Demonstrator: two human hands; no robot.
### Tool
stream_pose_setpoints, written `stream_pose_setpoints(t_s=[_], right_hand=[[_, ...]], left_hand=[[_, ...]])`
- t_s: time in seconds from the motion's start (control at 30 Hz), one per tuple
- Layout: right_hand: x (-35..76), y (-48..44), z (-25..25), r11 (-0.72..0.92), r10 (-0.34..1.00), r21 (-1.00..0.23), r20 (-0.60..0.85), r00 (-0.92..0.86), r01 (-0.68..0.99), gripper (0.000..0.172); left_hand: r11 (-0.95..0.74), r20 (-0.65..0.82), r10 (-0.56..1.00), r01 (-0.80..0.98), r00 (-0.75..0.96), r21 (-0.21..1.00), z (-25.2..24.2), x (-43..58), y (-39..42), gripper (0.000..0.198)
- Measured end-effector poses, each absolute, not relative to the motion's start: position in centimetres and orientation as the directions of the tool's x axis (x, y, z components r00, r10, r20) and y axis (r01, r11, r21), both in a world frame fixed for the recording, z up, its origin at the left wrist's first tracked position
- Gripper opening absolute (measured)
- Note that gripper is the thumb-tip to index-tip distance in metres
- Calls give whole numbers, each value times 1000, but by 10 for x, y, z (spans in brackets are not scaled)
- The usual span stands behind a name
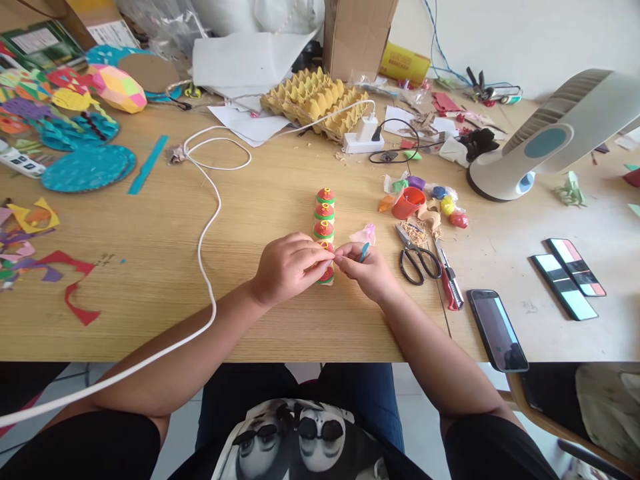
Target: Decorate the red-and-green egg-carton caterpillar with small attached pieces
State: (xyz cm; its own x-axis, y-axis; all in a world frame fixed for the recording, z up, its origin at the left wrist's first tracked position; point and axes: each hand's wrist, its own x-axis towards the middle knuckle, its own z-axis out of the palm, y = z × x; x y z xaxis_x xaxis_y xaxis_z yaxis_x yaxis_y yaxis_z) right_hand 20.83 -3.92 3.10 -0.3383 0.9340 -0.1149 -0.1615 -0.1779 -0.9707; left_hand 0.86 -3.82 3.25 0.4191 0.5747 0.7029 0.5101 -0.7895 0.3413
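Observation:
A row of small clay pieces in red, green and cream (324,212), with yellow squiggles on top, runs away from me on the wooden table. Over its near end, my left hand (287,268) has thumb and fingers pinched together. My right hand (367,272) meets it there, its thumb and forefinger also pinched. Whatever tiny thing lies between the fingertips is too small to make out. A slim blue tool (365,252) sticks up from the fingers of my right hand. Both hands partly cover the nearer pieces of the row.
Right of my hands lie scissors (419,257), a red cutter knife (451,283), a phone (497,330) and a red cup (409,202) among wrapped clay lumps. A white fan (535,143) stands behind. A white cable (213,267) crosses over my left forearm. An egg tray (320,100) sits farther back.

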Motion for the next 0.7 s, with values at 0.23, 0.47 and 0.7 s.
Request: stream_pose_setpoints(t_s=[0.23, 0.47, 0.7], right_hand=[[206, -40, 34, -130, 968, -985, -102, -229, -113, 27], [211, -33, 36, -315, 944, -886, -253, -214, -341, 20], [211, -32, 35, -362, 918, -864, -267, -292, -349, 39]], left_hand=[[-763, 669, 612, 538, 422, 358, 30, 8, -36, 7], [-731, 658, 670, 462, 343, 503, 30, 12, -34, 6], [-565, 514, 825, 348, 235, 749, 32, 14, -35, 9]])
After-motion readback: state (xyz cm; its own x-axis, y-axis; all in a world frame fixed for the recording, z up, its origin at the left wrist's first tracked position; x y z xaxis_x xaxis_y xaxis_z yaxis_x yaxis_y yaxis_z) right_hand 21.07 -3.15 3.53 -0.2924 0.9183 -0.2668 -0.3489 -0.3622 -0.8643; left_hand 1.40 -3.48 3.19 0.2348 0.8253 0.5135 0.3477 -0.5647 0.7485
